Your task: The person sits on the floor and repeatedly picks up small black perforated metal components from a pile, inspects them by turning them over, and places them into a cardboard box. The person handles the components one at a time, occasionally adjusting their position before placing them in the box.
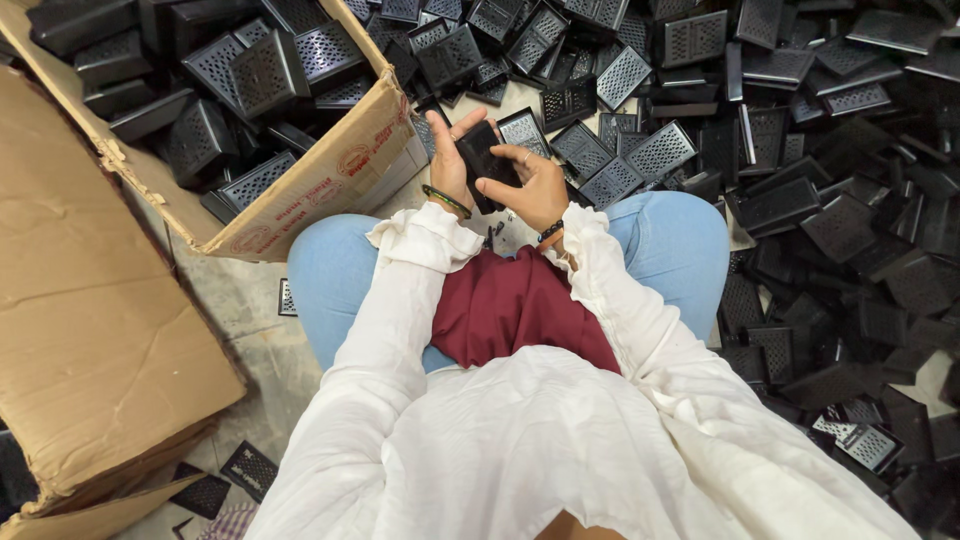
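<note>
My left hand (447, 160) and my right hand (530, 185) are together above my knees, both gripping one small black box-shaped part (480, 160). The left hand holds it from behind, with fingers over its top. Fingers of the right hand press on its front and lower side. White sleeves cover both arms, and each wrist wears a bracelet. Much of the part is hidden by my fingers.
A large pile of black perforated grille parts (800, 190) covers the floor ahead and to the right. An open cardboard box (330, 180) at the left holds more of them. Flattened cardboard (90, 330) lies at the far left. A few flat grilles (250, 468) lie on the floor.
</note>
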The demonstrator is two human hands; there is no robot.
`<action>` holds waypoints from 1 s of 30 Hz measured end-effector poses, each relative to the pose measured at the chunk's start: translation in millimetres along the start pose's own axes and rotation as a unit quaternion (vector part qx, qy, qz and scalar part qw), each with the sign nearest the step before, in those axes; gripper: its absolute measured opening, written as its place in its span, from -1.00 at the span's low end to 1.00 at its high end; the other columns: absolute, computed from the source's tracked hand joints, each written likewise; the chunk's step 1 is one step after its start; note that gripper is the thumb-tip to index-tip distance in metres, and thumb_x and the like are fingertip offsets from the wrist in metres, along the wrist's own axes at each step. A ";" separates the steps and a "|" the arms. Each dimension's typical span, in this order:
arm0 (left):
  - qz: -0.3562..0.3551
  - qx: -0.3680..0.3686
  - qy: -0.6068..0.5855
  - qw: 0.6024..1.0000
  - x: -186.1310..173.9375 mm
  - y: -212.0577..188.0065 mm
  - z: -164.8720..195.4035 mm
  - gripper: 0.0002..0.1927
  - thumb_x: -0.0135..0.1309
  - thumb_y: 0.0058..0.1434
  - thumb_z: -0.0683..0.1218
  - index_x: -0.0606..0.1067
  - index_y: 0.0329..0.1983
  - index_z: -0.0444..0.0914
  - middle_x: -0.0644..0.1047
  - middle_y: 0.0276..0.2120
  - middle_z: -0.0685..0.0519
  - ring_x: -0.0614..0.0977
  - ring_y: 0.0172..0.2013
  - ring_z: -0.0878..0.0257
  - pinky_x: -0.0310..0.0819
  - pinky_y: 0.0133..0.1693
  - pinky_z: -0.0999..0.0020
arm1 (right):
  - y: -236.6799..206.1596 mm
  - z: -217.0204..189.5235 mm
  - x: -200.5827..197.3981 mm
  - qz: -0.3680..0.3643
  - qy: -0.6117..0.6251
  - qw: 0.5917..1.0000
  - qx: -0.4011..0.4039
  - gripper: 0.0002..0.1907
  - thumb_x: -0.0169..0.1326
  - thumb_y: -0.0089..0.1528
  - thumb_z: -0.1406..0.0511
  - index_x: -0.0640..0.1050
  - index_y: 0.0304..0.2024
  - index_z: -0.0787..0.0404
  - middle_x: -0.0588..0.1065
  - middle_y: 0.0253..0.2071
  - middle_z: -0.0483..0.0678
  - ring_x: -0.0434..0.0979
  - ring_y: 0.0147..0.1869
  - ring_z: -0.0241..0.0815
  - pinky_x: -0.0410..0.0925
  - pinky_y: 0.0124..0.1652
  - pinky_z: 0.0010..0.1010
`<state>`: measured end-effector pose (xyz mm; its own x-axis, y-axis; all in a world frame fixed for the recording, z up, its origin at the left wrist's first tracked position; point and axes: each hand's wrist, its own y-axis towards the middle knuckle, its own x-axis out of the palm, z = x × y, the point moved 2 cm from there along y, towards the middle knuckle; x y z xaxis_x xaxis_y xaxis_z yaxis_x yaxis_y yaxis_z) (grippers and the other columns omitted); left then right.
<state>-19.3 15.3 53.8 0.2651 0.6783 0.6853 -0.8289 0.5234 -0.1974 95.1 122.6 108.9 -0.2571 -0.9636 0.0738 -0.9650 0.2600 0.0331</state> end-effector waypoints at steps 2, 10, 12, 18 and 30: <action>0.002 -0.005 -0.015 1.000 0.3 -1.5 -2.1 -0.03 -0.38 0.29 0.53 0.45 0.23 -0.37 0.58 -0.10 -0.06 0.62 -0.13 0.19 0.58 0.00 0.29 | 0.8 6.7 0.2 -0.007 0.022 1.000 0.004 -0.39 0.38 0.13 0.41 0.48 0.19 0.46 0.57 0.08 0.09 0.59 0.14 -0.22 0.46 0.13 -0.44; -0.044 0.082 0.100 0.991 -12.8 6.3 -14.3 -0.49 0.14 0.36 -0.01 0.38 0.28 -0.35 0.53 0.01 -0.01 0.56 -0.02 0.25 0.48 0.04 0.36 | -1.3 36.7 8.2 0.007 0.038 0.996 -0.077 -0.40 0.36 0.17 0.45 0.46 0.23 0.48 0.51 0.16 0.08 0.52 0.23 -0.16 0.41 0.22 -0.37; -0.066 0.079 0.055 0.993 -13.1 7.2 -11.5 -0.53 0.17 0.36 -0.14 0.37 0.29 -0.37 0.53 0.03 -0.04 0.56 0.01 0.21 0.49 0.07 0.32 | 1.4 41.2 2.5 -0.005 0.052 0.996 -0.072 -0.46 0.29 0.25 0.43 0.45 0.24 0.46 0.51 0.17 0.06 0.52 0.24 -0.16 0.40 0.23 -0.36; -0.132 0.034 -0.090 0.987 -8.6 -2.0 14.2 -0.57 0.04 0.41 -0.18 0.36 0.31 -0.37 0.54 0.05 -0.10 0.60 0.04 0.12 0.56 0.08 0.20 | 2.6 47.2 -25.2 -0.030 0.264 0.951 0.155 -0.61 0.10 0.35 0.35 0.43 0.21 0.30 0.56 0.00 0.01 0.60 0.04 -0.17 0.52 0.06 -0.26; 0.069 0.371 0.568 0.731 40.2 -69.4 146.1 -0.47 0.42 0.27 0.09 0.50 0.07 -0.35 0.58 -0.13 -0.10 0.63 -0.13 0.16 0.55 -0.08 0.22 | 3.9 22.1 -56.2 -0.007 0.079 0.996 0.036 -0.58 0.18 0.32 0.34 0.43 0.19 0.34 0.61 -0.02 0.09 0.64 0.04 -0.16 0.49 0.04 -0.35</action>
<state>-23.1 -69.1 197.4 0.0428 0.9095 -0.4135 -0.8138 0.2718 0.5136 104.6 176.4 82.8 -0.2374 -0.9436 0.2306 -0.9712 0.2355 -0.0362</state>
